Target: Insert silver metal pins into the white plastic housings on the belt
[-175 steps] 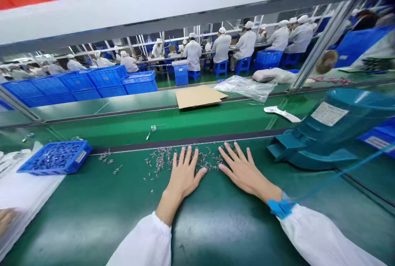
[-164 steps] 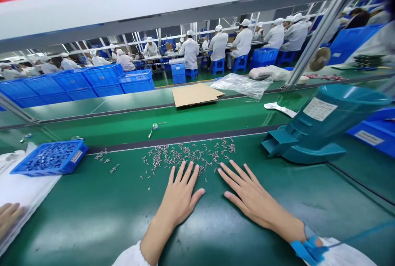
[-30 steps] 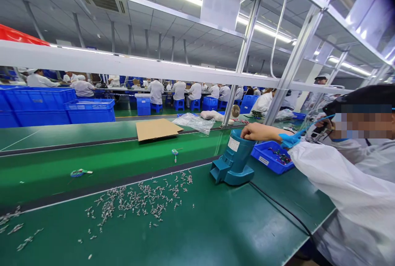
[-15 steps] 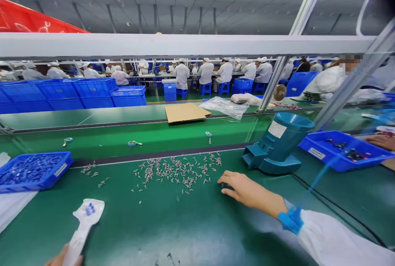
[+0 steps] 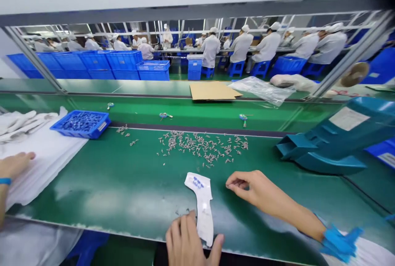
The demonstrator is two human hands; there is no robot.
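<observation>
A white pistol-shaped plastic shell (image 5: pixel 200 202) lies flat on the green bench (image 5: pixel 123 183). My left hand (image 5: pixel 189 243) is closed on its handle end at the near edge, thumb on one side and fingers on the other. My right hand (image 5: pixel 251 188) hovers just right of the shell's head. Its thumb and forefinger are pinched on something tiny that I cannot make out. A scatter of small silvery parts (image 5: pixel 200 146) lies on the bench beyond both hands.
A teal machine with a chute (image 5: pixel 333 142) stands at the right. A blue tray of small parts (image 5: pixel 82 123) sits at the left beside stacked white shells (image 5: pixel 21 120). A co-worker's hand (image 5: pixel 14 165) rests on white sheeting. A conveyor (image 5: pixel 191 112) carries small items; cardboard (image 5: pixel 212 91) lies beyond.
The view dropped towards the bench. My left hand brought the white shell from the lower left to the middle. My right hand came off the scattered parts with its fingertips pinched.
</observation>
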